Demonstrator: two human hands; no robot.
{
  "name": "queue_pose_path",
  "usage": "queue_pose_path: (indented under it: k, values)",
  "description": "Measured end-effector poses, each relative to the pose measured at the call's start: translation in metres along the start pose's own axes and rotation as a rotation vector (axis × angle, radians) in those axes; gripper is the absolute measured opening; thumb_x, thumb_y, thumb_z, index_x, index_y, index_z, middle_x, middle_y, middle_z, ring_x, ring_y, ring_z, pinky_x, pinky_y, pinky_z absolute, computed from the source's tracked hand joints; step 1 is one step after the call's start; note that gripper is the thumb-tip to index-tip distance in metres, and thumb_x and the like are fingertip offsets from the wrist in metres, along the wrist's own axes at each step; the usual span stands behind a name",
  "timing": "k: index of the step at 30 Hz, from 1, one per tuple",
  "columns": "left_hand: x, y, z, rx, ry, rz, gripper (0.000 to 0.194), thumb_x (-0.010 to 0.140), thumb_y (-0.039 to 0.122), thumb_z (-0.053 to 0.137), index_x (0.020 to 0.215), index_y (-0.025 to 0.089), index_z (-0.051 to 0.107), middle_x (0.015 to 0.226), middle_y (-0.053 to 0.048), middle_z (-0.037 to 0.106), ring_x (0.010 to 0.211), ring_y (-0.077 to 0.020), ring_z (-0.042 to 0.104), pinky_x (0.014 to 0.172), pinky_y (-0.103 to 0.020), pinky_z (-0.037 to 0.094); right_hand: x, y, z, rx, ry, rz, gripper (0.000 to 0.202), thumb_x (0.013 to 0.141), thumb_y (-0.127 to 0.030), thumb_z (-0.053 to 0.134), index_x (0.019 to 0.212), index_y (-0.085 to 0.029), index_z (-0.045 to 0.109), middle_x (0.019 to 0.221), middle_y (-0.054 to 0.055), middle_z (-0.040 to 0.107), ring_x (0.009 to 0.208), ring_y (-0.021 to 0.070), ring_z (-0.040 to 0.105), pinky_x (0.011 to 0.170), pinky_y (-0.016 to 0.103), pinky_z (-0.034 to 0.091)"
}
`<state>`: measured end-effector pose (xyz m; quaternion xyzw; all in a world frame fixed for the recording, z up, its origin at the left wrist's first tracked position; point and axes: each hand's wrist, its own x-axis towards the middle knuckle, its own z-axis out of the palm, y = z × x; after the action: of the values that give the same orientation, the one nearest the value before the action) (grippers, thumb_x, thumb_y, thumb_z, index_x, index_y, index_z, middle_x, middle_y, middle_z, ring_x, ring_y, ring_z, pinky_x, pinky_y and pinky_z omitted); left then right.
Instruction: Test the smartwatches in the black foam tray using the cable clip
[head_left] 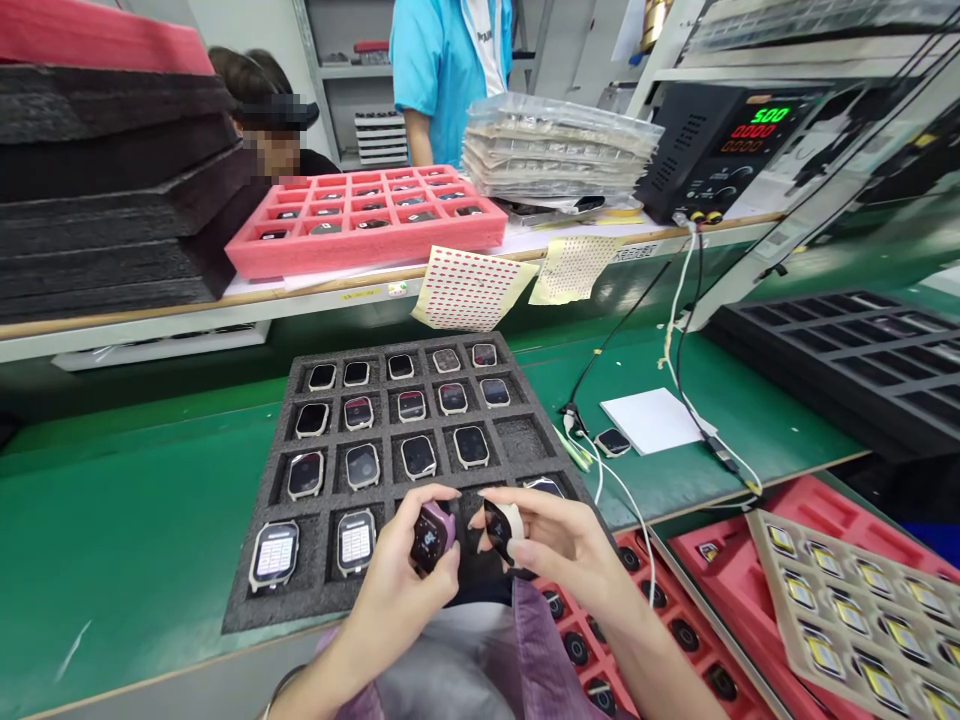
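Note:
My left hand is closed around a purple-cased smartwatch, its dark face lit with a small pattern. In my right hand, thumb and fingers grip a cream-cased smartwatch, tilted, with its dark face turned towards the left. Both watches are held over the near edge of a black foam tray. Rows of square watches sit in its compartments; most screens are dark. Two near-left watches, one at the corner and one beside it, show bright white screens. My fingers hide part of the near row.
A red foam tray and stacked clear trays stand on the shelf. A power supply is at the right. Cables and a white pad lie beside the tray. Two people are behind the shelf.

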<state>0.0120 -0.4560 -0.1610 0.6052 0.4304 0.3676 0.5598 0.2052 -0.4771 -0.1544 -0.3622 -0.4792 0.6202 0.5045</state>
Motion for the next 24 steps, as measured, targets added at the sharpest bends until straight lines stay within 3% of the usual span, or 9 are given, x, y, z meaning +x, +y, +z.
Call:
queue_pose_path:
  k: [4,11,14,18,21,24]
  values:
    - [-0.0010,-0.0011,-0.0001,-0.014,0.017,-0.025,0.040,0.079,0.011,0.054,0.117,0.023,0.050,0.101,-0.002,0.060,0.092,-0.0189,0.057,0.081,-0.027,0.046,-0.0004,-0.0002,0.0005,0.011,0.013,-0.012,0.037,0.083,-0.027,0.072,0.118,-0.019,0.064,0.102,0.011,0.070,0.088,0.0222,0.068,0.080,0.033,0.055]
    - [-0.0021,-0.0008,0.0003,-0.071,0.120,0.019,0.036,0.080,0.013,0.057,0.114,0.024,0.052,0.101,-0.001,0.058,0.085,-0.0148,0.057,0.073,-0.021,0.046,0.0002,-0.0012,0.0014,0.024,0.003,-0.032,0.034,0.085,-0.025,0.069,0.118,-0.022,0.065,0.099,0.008,0.071,0.083,0.0196,0.068,0.075,0.028,0.055]
    - [-0.0026,-0.0006,0.0004,-0.059,0.101,0.021,0.034,0.081,0.013,0.056,0.113,0.023,0.052,0.095,0.000,0.057,0.080,-0.0136,0.056,0.073,-0.021,0.046,-0.0003,-0.0016,0.0022,-0.007,0.017,-0.011,0.035,0.084,-0.030,0.071,0.116,-0.019,0.066,0.098,0.009,0.070,0.082,0.0210,0.068,0.075,0.030,0.055]
    - [-0.0018,-0.0011,0.0004,-0.100,0.063,-0.030,0.041,0.084,0.018,0.057,0.124,0.023,0.047,0.108,-0.004,0.054,0.091,-0.0167,0.055,0.083,-0.027,0.046,0.0005,-0.0031,0.0003,-0.029,0.017,0.024,0.041,0.086,-0.033,0.068,0.123,-0.018,0.061,0.103,0.011,0.070,0.084,0.0228,0.068,0.074,0.033,0.056]
    - [-0.0002,-0.0005,-0.0010,-0.259,-0.011,-0.062,0.054,0.086,0.023,0.058,0.135,0.024,0.037,0.105,-0.005,0.054,0.086,-0.0174,0.057,0.076,-0.028,0.050,0.0037,-0.0044,-0.0033,-0.034,-0.017,0.038,0.042,0.089,-0.033,0.064,0.129,-0.020,0.057,0.111,0.012,0.068,0.092,0.0254,0.068,0.084,0.039,0.055]
    - [0.0011,-0.0002,-0.0045,-0.401,-0.060,-0.054,0.049,0.089,0.027,0.053,0.135,0.021,0.039,0.103,-0.007,0.057,0.081,-0.0178,0.057,0.068,-0.029,0.052,0.0074,-0.0040,-0.0063,0.016,-0.029,0.064,0.044,0.093,-0.033,0.059,0.135,-0.022,0.051,0.119,0.012,0.064,0.097,0.0259,0.067,0.089,0.042,0.052]
